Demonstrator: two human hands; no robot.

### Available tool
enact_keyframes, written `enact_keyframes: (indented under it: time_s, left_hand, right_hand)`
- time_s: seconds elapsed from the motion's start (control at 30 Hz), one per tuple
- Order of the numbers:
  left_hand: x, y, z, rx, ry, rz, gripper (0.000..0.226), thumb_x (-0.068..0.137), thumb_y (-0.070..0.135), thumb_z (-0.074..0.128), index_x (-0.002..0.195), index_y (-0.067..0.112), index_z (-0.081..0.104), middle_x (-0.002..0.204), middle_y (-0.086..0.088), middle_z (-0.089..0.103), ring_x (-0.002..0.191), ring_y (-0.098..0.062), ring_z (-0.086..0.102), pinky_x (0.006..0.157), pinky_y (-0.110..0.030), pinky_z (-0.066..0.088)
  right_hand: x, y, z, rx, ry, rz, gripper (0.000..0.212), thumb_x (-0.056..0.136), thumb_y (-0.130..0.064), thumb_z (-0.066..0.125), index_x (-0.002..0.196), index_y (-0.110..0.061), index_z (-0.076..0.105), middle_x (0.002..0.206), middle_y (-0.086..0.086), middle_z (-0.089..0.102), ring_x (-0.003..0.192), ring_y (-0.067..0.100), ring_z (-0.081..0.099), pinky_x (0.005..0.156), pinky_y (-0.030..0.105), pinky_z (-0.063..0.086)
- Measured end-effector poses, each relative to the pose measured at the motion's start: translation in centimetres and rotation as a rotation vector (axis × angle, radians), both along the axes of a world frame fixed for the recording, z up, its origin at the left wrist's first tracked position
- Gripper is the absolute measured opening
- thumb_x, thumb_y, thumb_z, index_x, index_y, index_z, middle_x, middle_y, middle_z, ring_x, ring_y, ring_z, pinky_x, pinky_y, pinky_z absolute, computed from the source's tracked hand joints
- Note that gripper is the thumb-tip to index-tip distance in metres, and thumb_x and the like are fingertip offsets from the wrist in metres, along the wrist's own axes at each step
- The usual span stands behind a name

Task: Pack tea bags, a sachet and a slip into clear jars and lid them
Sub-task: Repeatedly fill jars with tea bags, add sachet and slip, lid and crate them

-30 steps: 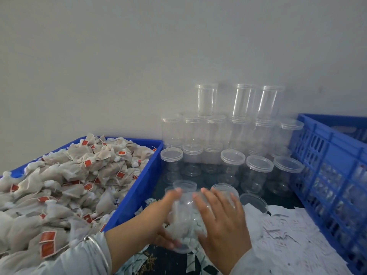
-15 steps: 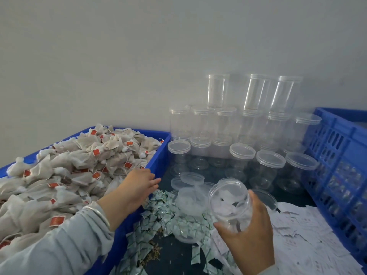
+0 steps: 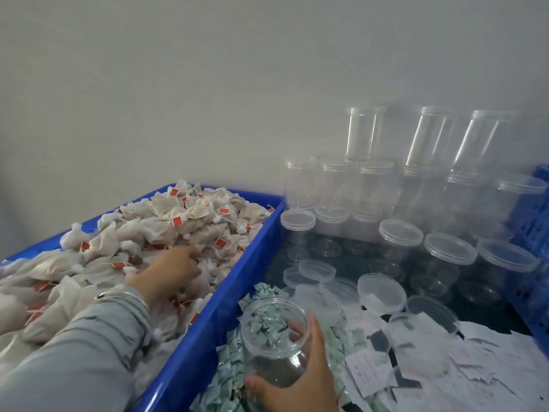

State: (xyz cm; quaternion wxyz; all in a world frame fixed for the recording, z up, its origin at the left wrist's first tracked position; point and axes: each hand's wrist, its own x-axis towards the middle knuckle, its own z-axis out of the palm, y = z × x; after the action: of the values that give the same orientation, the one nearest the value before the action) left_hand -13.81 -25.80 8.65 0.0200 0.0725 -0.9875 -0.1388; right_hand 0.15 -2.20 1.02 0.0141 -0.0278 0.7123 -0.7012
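My right hand point(image 3: 300, 379) grips an open clear jar point(image 3: 271, 337) with no lid, held tilted over the pile of pale green sachets point(image 3: 237, 379) beside the blue crate. My left hand point(image 3: 175, 267) reaches into the blue crate point(image 3: 237, 292) and rests on the heap of white tea bags with red tags point(image 3: 178, 227), fingers curled among them; whether it holds any I cannot tell. White paper slips point(image 3: 463, 373) lie scattered to the right. Loose clear lids point(image 3: 381, 292) lie behind the jar.
Stacked lidded empty jars point(image 3: 401, 236) stand against the wall at the back. A second blue crate point(image 3: 534, 233) closes off the right side. The grey wall rises directly behind everything.
My left hand left the jar and moved left into the tea bag crate. My right hand carried the open jar leftward and down to the crate's edge. The view shifted left.
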Motion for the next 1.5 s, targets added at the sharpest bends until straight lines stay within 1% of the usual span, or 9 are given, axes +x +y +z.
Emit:
enact_keyframes:
  time_s: [0.1, 0.3, 0.47, 0.63, 0.73, 0.83, 1.0, 1.27, 1.5]
  left_hand:
    - [-0.3, 0.5, -1.4, -0.098, -0.186, -0.089, 0.057, 0.086, 0.029, 0.061, 0.138, 0.015, 0.042, 0.134, -0.006, 0.054, 0.115, -0.021, 0.055, 0.093, -0.028, 0.042]
    - [-1.0, 1.3, -2.6, -0.156, -0.213, -0.053, 0.072, 0.083, 0.030, 0.066, 0.145, 0.015, 0.031, 0.140, -0.009, 0.047, 0.124, -0.024, 0.049, 0.099, -0.032, 0.041]
    - [-0.9, 0.9, -2.3, -0.116, -0.170, -0.050, 0.026, 0.082, 0.023, 0.065, 0.058, 0.018, 0.056, 0.057, 0.006, 0.057, 0.059, -0.012, 0.056, 0.049, -0.019, 0.038]
    - [-0.6, 1.0, -0.5, -0.160, -0.038, -0.052, 0.035, 0.093, 0.028, 0.054, 0.061, 0.015, 0.054, 0.058, 0.004, 0.052, 0.052, -0.009, 0.048, 0.046, -0.018, 0.032]
    - [-0.1, 1.4, 1.0, 0.081, 0.144, -0.007, 0.027, 0.096, 0.028, 0.051, 0.070, 0.023, 0.056, 0.060, 0.004, 0.058, 0.048, -0.009, 0.052, 0.042, -0.015, 0.034]
    - [0.7, 2.0, 2.5, 0.489, 0.317, -0.001, 0.022, 0.092, 0.029, 0.058, 0.079, 0.012, 0.062, 0.065, -0.006, 0.064, 0.055, -0.017, 0.054, 0.052, -0.025, 0.043]
    - [3.2, 4.7, 5.1, 1.408, 0.122, -0.173, 0.012, 0.074, 0.018, 0.068, 0.080, 0.011, 0.075, 0.075, -0.008, 0.070, 0.063, -0.016, 0.063, 0.054, -0.027, 0.056]
    - [5.2, 7.2, 4.8, 1.244, -0.097, -0.470, 0.007, 0.072, 0.007, 0.067, 0.069, 0.012, 0.070, 0.072, -0.008, 0.069, 0.062, -0.013, 0.066, 0.057, -0.020, 0.054]
    - [4.3, 6.4, 4.8, 1.137, -0.010, -0.383, 0.028, 0.087, 0.004, 0.061, 0.065, 0.018, 0.070, 0.074, -0.003, 0.072, 0.063, -0.009, 0.065, 0.060, -0.019, 0.054]
  right_hand:
    - [-0.2, -0.3, 0.0, -0.104, -0.021, 0.139, 0.122, 0.039, 0.002, 0.094, 0.135, -0.031, 0.027, 0.121, -0.011, 0.052, 0.087, -0.014, 0.061, 0.064, 0.007, 0.050]
    - [0.3, 0.0, -0.8, -0.319, -0.069, 0.181, 0.133, 0.013, -0.038, 0.098, 0.133, -0.028, 0.039, 0.123, -0.007, 0.054, 0.116, 0.019, 0.054, 0.082, 0.040, 0.057]
    - [0.1, 0.0, -0.9, -0.207, -0.105, 0.099, 0.132, 0.034, -0.011, 0.097, 0.142, -0.027, 0.023, 0.139, -0.007, 0.039, 0.109, -0.009, 0.045, 0.070, 0.003, 0.044]
    - [0.2, 0.8, 0.0, -0.288, -0.156, 0.067, 0.068, 0.082, -0.018, 0.073, 0.139, -0.001, 0.040, 0.137, 0.022, 0.046, 0.091, 0.031, 0.055, 0.055, 0.019, 0.053]
    - [-0.6, 0.5, -1.7, -0.177, -0.134, 0.040, 0.128, 0.023, -0.026, 0.097, 0.136, -0.019, 0.036, 0.131, -0.001, 0.050, 0.117, 0.016, 0.052, 0.101, 0.032, 0.044]
    - [-0.5, 0.4, -3.4, -0.042, 0.025, 0.001, 0.109, 0.032, -0.033, 0.094, 0.121, -0.047, 0.034, 0.113, -0.037, 0.054, 0.103, -0.017, 0.052, 0.082, 0.006, 0.044]
    - [-1.0, 0.6, -3.9, -0.007, 0.137, 0.017, 0.105, 0.041, -0.042, 0.094, 0.122, -0.065, 0.029, 0.123, -0.037, 0.052, 0.112, -0.014, 0.052, 0.092, 0.016, 0.040]
    - [-1.7, 0.6, -4.0, -0.002, 0.258, 0.090, 0.106, 0.056, -0.030, 0.093, 0.142, -0.037, 0.033, 0.140, -0.005, 0.050, 0.130, 0.017, 0.047, 0.104, 0.050, 0.039]
    - [-1.2, 0.6, -3.4, 0.014, 0.253, 0.102, 0.104, 0.053, -0.032, 0.092, 0.135, -0.054, 0.032, 0.133, -0.020, 0.054, 0.122, 0.003, 0.052, 0.099, 0.034, 0.047]
